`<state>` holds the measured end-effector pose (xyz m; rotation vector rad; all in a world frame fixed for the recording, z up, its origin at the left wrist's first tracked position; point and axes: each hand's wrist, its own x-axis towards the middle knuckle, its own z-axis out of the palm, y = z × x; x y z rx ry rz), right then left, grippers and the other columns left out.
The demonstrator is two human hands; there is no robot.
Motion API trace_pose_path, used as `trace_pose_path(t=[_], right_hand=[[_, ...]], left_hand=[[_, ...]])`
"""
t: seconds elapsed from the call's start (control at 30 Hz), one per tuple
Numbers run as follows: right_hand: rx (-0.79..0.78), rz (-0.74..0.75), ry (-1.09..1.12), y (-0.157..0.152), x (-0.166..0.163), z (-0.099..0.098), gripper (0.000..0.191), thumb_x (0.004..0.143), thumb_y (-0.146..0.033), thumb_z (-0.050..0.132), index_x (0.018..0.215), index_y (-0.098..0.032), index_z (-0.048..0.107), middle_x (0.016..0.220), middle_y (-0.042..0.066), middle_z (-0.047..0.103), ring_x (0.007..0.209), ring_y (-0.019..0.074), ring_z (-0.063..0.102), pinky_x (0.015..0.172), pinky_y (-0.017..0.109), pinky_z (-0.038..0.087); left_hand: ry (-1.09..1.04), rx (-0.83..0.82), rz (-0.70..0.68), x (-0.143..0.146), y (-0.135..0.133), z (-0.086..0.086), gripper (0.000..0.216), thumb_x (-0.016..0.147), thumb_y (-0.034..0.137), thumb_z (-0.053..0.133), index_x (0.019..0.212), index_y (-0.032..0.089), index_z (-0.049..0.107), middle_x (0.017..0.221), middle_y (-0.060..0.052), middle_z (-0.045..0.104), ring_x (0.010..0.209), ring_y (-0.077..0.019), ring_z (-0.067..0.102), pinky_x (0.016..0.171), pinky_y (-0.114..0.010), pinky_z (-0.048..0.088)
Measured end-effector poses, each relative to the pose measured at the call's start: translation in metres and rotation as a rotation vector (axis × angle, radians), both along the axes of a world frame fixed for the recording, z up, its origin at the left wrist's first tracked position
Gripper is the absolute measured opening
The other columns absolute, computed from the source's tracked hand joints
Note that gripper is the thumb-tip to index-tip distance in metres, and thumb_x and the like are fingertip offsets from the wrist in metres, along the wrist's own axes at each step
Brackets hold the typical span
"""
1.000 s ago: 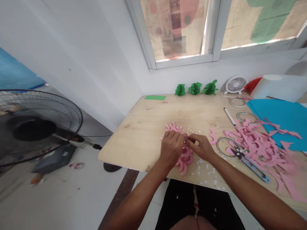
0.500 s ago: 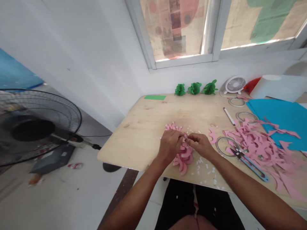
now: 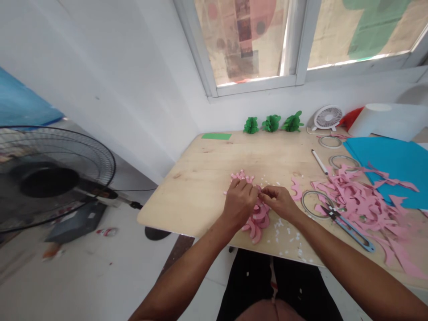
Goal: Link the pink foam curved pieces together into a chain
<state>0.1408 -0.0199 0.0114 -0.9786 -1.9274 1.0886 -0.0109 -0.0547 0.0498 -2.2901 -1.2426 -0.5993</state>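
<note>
My left hand (image 3: 239, 200) and my right hand (image 3: 278, 201) meet above the near part of the wooden table, fingertips pinched together. A small pink paper piece (image 3: 258, 190) is between them, mostly covered by the fingers. Directly below lies a cluster of curved pink paper pieces (image 3: 256, 227), close to the table edge. Small rolled-looking pink bits (image 3: 241, 174) poke out beyond my left hand. Right of my right hand lies a wavy pink paper cutout (image 3: 296, 189).
Blue-handled scissors (image 3: 352, 234), tape rings (image 3: 314, 204), a marker (image 3: 319, 161) and pink scraps (image 3: 363, 196) lie on the right, beside blue sheets (image 3: 397, 167). Green paper shapes (image 3: 271, 123) and a small white fan (image 3: 328, 118) stand at the back. A black fan (image 3: 50, 178) is left.
My left hand has rolled slightly rightward over the pinched piece, hiding more of it. My right hand stays almost in place. The view has shifted a little.
</note>
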Motion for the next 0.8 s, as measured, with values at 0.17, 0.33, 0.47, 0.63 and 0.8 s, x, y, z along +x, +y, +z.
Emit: trace_pose_path(t=[0.17,0.33,0.47,0.63,0.8], right_hand=[[-0.016,0.005,-0.001,0.0,0.0,0.0,0.025,0.077,-0.033,0.05,0.058,-0.017,0.051,0.052,-0.003,0.045,0.05,0.0105,0.04,0.048,0.022,0.029],[-0.022,0.021,-0.005,0.0,0.0,0.001,0.023,0.077,-0.031,0.051,0.06,-0.016,0.055,0.053,-0.002,0.047,0.052,0.0103,0.042,0.048,0.022,0.029],[-0.079,0.021,0.023,0.001,0.001,0.002,0.023,0.077,-0.031,0.052,0.06,-0.015,0.054,0.053,-0.003,0.045,0.05,0.0093,0.039,0.047,0.021,0.028],[-0.184,0.03,0.094,0.0,0.001,0.004,0.021,0.075,-0.032,0.053,0.063,-0.015,0.055,0.053,-0.004,0.045,0.048,0.0085,0.038,0.045,0.021,0.027],[-0.176,0.028,0.104,0.0,0.0,0.002,0.02,0.076,-0.031,0.053,0.063,-0.015,0.056,0.053,-0.004,0.045,0.049,0.0085,0.038,0.045,0.021,0.028]], left_hand=[[-0.114,-0.105,0.0,-0.003,0.005,0.0,0.014,0.075,0.012,0.051,0.063,0.015,0.058,0.064,-0.006,0.061,0.065,-0.0181,0.053,0.067,-0.033,0.038],[-0.329,-0.331,0.076,-0.006,0.007,0.003,0.008,0.069,0.012,0.056,0.069,0.017,0.063,0.066,-0.003,0.064,0.065,-0.016,0.056,0.07,-0.031,0.04],[-0.392,-0.433,0.102,-0.008,0.006,0.006,0.008,0.07,0.014,0.057,0.07,0.018,0.064,0.068,-0.001,0.066,0.067,-0.0159,0.057,0.071,-0.03,0.041],[-0.452,-0.456,0.058,-0.012,0.004,0.005,0.01,0.074,0.016,0.057,0.078,0.02,0.066,0.076,-0.002,0.068,0.076,-0.0176,0.059,0.075,-0.032,0.041],[-0.58,-0.434,0.051,-0.008,0.0,0.002,0.01,0.073,0.014,0.058,0.079,0.019,0.065,0.076,-0.002,0.068,0.076,-0.0172,0.059,0.074,-0.031,0.043]])
